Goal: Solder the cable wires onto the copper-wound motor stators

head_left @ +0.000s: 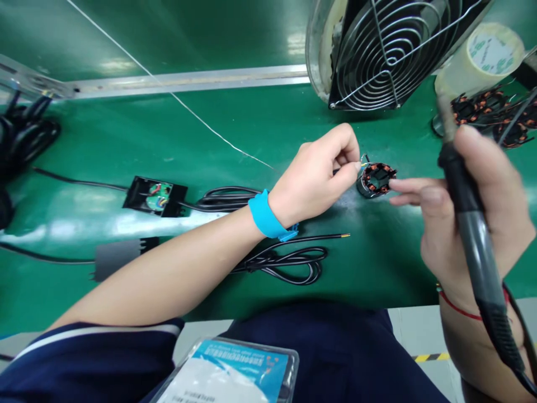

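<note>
Copper-wound stator — flat on green bench, soldering iron tilted.

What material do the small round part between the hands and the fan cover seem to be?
Small round part: probably copper wire coils, orange-brown and shiny, in a dark frame, maybe plastic. Fan cover: bare metal wire, silvery and glossy, bent in rings.

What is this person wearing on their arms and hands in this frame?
Both hands are bare, no gloves. The left hand has a bright blue wristband at the wrist, and a dark navy short sleeve with a white stripe covers the upper arm. The right hand has a thin red cord bracelet around the wrist.
</note>
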A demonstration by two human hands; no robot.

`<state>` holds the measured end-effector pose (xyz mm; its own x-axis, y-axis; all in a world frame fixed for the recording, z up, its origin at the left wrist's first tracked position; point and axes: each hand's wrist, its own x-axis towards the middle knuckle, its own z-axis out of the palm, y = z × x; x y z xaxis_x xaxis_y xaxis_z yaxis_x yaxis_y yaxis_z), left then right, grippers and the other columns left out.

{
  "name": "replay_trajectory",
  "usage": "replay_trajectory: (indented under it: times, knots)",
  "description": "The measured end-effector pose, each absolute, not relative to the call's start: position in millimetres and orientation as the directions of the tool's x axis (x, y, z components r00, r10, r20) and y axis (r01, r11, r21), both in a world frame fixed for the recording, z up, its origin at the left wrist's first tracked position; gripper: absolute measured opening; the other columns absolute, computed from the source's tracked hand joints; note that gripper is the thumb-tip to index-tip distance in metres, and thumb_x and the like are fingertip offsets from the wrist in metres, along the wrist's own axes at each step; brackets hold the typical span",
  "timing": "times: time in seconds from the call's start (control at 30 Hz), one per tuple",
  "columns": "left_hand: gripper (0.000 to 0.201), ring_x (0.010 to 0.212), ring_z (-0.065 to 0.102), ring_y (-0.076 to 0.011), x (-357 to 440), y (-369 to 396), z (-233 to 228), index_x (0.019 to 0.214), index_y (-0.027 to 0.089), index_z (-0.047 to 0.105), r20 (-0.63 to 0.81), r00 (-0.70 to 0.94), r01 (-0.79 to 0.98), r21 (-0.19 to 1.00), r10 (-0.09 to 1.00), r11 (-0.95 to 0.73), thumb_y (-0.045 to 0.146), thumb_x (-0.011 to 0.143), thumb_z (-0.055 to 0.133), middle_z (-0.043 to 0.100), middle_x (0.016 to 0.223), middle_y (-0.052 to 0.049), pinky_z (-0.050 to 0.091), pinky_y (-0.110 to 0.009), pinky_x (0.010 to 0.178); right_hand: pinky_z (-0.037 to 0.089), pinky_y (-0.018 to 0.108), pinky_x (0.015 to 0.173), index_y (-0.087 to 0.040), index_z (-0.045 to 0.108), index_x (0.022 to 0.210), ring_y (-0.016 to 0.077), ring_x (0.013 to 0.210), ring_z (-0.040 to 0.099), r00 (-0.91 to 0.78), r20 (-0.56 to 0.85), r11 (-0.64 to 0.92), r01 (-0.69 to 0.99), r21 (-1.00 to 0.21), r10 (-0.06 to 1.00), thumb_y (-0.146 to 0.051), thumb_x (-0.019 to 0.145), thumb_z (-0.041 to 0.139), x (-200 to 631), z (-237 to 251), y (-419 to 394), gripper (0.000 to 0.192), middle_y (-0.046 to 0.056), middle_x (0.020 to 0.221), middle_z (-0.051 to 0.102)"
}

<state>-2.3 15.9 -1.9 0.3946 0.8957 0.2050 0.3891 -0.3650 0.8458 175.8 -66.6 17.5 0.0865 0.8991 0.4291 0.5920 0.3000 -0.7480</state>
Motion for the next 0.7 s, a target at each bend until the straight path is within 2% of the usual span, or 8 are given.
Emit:
replay_trajectory:
  times: [0.1,0.23,0.3,0.47,0.6,0.7]
  knots:
    - [0.013,0.061,0.049,-0.012,-2.8,16.1,-2.1,0.073,0.021,0.049,0.208,0.392,0.393,0.843,0.896,-0.367,0.013,0.081,0.054,0.054,0.068,0.001,0.044,-0.029,0.06,0.062,0.033,0.082,-0.039,0.057,0.131,0.0183,0.097,0.074,-0.003,0.354,0.263,0.677,-0.687,0.935,-0.022,0.096,0.058,178.7,28.1,-50.5,0.039,-0.002,0.124,0.064]
    - [0.009,0.061,0.048,-0.0116,-3.1,15.8,-1.8,0.074,0.02,0.051,0.212,0.399,0.397,0.837,0.892,-0.376,0.015,0.081,0.053,0.054,0.067,0.001,0.043,-0.027,0.059,0.059,0.038,0.081,-0.032,0.048,0.132,0.0226,0.095,0.072,-0.049,0.324,0.283,0.622,-0.73,0.945,-0.017,0.083,0.068,176.1,12.3,-32.4,0.055,-0.002,0.097,0.069]
    - [0.009,0.062,0.048,-0.0114,-3.0,15.6,-1.7,0.074,0.02,0.051,0.212,0.402,0.395,0.837,0.891,-0.378,0.014,0.081,0.053,0.055,0.067,0.001,0.043,-0.027,0.059,0.057,0.039,0.082,-0.03,0.046,0.132,0.022,0.093,0.07,-0.053,0.326,0.295,0.577,-0.762,0.944,-0.015,0.08,0.066,171.4,0.0,-27.5,0.058,-0.002,0.094,0.068]
    - [0.011,0.06,0.05,-0.0103,-3.4,16.8,0.4,0.073,0.019,0.05,0.171,0.417,0.347,0.877,0.892,-0.331,0.01,0.079,0.055,0.056,0.066,0.002,0.042,-0.026,0.056,0.052,0.035,0.078,-0.024,0.049,0.126,0.0157,0.076,0.064,-0.039,0.337,0.306,0.53,-0.791,0.941,-0.01,0.08,0.057,160.6,-15.6,-21.2,0.049,-0.004,0.083,0.064]
    - [0.013,0.055,0.052,-0.0098,-4.8,19.8,4.0,0.073,0.019,0.049,0.019,0.483,0.211,0.968,0.875,-0.138,0.01,0.08,0.055,0.059,0.062,0.002,0.041,-0.024,0.05,0.052,0.04,0.081,-0.025,0.047,0.128,0.0188,0.08,0.062,0.058,0.406,0.285,0.62,-0.731,0.912,-0.01,0.078,0.058,157.7,-18.8,-22.9,0.053,-0.003,0.083,0.063]
    - [0.015,0.054,0.052,-0.0096,-5.5,21.0,5.4,0.073,0.02,0.048,-0.015,0.51,0.146,0.987,0.86,-0.07,0.008,0.079,0.054,0.058,0.061,0.002,0.042,-0.024,0.051,0.051,0.044,0.082,-0.027,0.046,0.13,0.0219,0.084,0.062,0.032,0.5,0.357,0.662,-0.659,0.865,-0.013,0.08,0.06,158.1,-19.7,-29.8,0.054,-0.002,0.085,0.062]
